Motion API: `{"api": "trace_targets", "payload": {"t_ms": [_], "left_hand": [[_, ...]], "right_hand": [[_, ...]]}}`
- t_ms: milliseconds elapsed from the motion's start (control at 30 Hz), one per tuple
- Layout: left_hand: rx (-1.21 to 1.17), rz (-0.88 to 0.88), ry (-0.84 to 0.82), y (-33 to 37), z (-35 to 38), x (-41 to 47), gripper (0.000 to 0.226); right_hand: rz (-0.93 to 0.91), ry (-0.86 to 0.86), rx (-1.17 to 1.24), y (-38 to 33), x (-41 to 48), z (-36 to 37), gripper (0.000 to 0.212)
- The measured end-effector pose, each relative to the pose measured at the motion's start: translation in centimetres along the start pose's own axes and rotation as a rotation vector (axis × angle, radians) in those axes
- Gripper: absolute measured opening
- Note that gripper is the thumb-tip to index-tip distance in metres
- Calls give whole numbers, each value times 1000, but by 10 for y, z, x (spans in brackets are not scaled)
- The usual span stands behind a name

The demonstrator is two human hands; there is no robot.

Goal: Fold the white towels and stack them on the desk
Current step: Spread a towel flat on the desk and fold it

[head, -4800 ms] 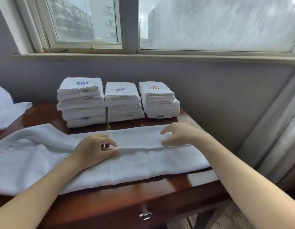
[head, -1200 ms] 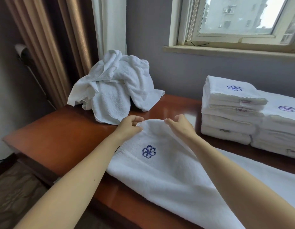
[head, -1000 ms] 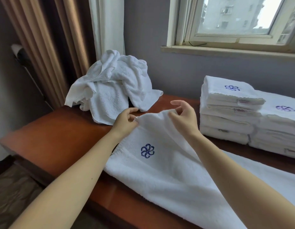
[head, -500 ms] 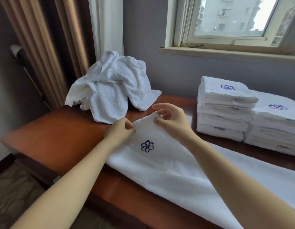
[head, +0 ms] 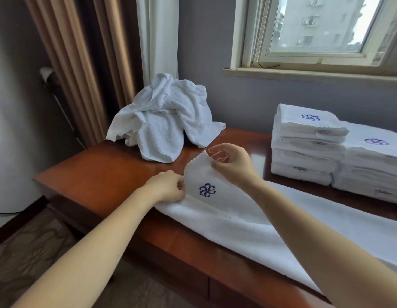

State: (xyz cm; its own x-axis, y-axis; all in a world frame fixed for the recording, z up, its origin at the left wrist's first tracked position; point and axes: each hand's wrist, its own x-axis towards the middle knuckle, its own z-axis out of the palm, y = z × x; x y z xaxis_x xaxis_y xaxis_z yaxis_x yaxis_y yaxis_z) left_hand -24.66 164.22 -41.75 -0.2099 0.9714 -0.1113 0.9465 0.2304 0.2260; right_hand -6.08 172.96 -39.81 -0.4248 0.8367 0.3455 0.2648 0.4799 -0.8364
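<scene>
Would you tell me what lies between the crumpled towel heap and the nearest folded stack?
Head view: only bare desk between heap and stack; the right hand pinches the towel corner just in front.

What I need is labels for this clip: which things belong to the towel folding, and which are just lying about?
Job: long towel, pinched at its end by left hand and right hand; heap of unfolded towels; folded stacks; desk.
Lying about: brown curtains; window.

Both the left hand (head: 165, 187) and right hand (head: 232, 163) pinch the towel (head: 233, 221) end on the desk (head: 99, 174).
</scene>
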Motion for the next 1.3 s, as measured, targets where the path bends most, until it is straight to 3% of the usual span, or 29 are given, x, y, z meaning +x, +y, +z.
{"api": "trace_targets", "payload": {"t_ms": [167,267,367,533,733,867,1067,1133,1300], "left_hand": [[-147,64,-60,-5,-10,-13,13],[-310,132,-243,-8,-32,-27,16],[-398,204,-331,-6,-50,-38,16],[-754,228,-152,5,-58,-40,14],[-1128,96,91,9,-46,-26,17],[-1184,-46,325,18,-34,-7,14],[-1180,-195,556,30,-15,25,25],[-1165,-228,608,36,-9,33,24],[-1044,-248,676,49,1,47,21]], "right_hand": [[8,-74,-43,-1,-12,10,29],[216,-335,96,1,-20,10,12],[320,-477,164,2,-23,5,15],[307,-459,97,1,-24,-7,15],[348,-518,-33,0,-34,-36,29],[426,-577,-135,3,-40,-66,49],[461,-674,-277,15,-63,-115,25],[481,-633,-346,18,-68,-123,25],[315,-159,-593,31,-57,-130,40]]}}
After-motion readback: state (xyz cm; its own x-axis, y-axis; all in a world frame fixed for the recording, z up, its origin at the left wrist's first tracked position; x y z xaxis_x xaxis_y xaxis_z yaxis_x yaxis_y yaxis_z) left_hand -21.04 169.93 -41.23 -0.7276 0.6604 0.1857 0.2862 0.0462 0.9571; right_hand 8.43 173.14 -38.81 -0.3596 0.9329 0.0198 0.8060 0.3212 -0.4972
